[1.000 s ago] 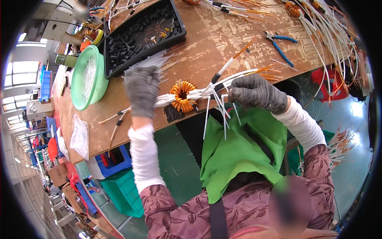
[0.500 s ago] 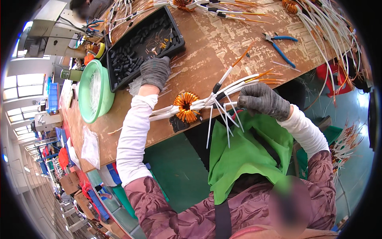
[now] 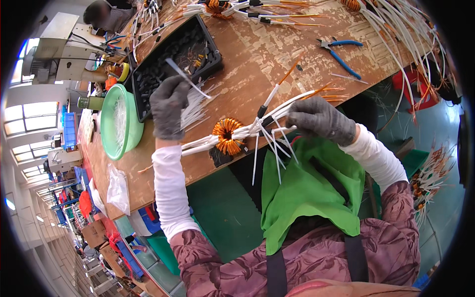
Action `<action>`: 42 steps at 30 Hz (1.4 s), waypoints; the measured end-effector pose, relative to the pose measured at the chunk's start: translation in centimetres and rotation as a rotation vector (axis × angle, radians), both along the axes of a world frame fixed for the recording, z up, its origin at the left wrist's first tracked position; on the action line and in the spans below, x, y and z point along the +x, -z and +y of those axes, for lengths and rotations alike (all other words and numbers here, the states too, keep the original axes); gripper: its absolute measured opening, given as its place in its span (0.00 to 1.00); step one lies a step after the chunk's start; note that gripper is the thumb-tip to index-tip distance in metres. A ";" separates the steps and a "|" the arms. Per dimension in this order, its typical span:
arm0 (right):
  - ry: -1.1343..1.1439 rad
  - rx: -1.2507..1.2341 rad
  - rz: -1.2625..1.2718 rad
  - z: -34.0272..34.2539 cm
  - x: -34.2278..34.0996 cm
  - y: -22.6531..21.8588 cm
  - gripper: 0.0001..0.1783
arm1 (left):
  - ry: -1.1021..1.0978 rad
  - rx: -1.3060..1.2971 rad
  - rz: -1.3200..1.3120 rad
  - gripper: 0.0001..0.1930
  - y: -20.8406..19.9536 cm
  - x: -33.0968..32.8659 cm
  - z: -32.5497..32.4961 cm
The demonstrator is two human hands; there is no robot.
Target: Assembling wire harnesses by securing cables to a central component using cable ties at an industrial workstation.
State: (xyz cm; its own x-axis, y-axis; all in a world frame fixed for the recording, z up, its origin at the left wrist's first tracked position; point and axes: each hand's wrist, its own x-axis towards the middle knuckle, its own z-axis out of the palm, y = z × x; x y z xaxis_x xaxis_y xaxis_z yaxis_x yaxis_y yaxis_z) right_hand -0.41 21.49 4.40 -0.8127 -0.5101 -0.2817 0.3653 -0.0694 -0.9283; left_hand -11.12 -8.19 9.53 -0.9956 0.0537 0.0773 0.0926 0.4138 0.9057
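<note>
My left hand (image 3: pixel 169 108), in a grey glove, is closed on a white cable tie (image 3: pixel 189 80) that sticks out past its fingers. Beside it, a pile of loose white cable ties (image 3: pixel 197 110) lies on the table. My right hand (image 3: pixel 321 120), also gloved, has its fingers curled round the white wires (image 3: pixel 277 115) at the table's front edge; its fingertips are partly hidden. Those wires run from a copper-wound ring coil (image 3: pixel 228 135) and end in bare copper strands (image 3: pixel 331 94). Black sleeves and several fastened cable ties (image 3: pixel 277 148) with long hanging tails are on them.
A black tray (image 3: pixel 217 62) of short black sleeves stands beyond my left hand, with a green basin (image 3: pixel 136 131) left of it. Blue-handled pliers (image 3: pixel 341 59) lie at the far right. A clear plastic bag (image 3: pixel 118 188) is near the left edge. More wired coils (image 3: pixel 217 9) lie further back.
My left hand has drawn back from beside the black tray, lifting a white cable tie. My right hand stays by the wires with only a slight shift.
</note>
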 end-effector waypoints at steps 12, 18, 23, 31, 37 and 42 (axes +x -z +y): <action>-0.156 -0.249 -0.056 -7.6 -0.2 -1.2 0.15 | 0.297 0.835 -0.076 0.15 2.8 7.6 1.2; 0.419 0.329 0.814 -7.9 1.6 1.0 0.07 | 0.113 0.361 0.088 0.13 2.5 11.6 3.4; 0.405 0.200 0.444 -7.7 1.8 -0.2 0.08 | 0.103 0.387 0.189 0.09 3.1 12.6 5.3; 0.426 0.109 0.041 -5.4 0.9 0.8 0.16 | -0.164 0.277 0.383 0.10 5.3 9.3 5.5; 0.418 -0.041 -0.061 -5.3 -0.5 2.8 0.19 | -0.070 0.335 0.016 0.13 7.6 6.8 7.2; 0.257 0.134 -0.052 -5.2 -1.1 2.6 0.16 | 0.009 0.374 -0.115 0.13 7.8 6.7 7.1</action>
State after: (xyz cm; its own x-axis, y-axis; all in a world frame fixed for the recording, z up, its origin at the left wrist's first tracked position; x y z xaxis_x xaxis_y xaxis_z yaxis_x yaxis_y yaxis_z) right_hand -1.55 16.26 1.84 -0.8931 -0.2446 -0.3775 0.3992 -0.0441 -0.9158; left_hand -4.42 -1.06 1.69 -0.9985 0.0517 -0.0187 -0.0160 0.0527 0.9985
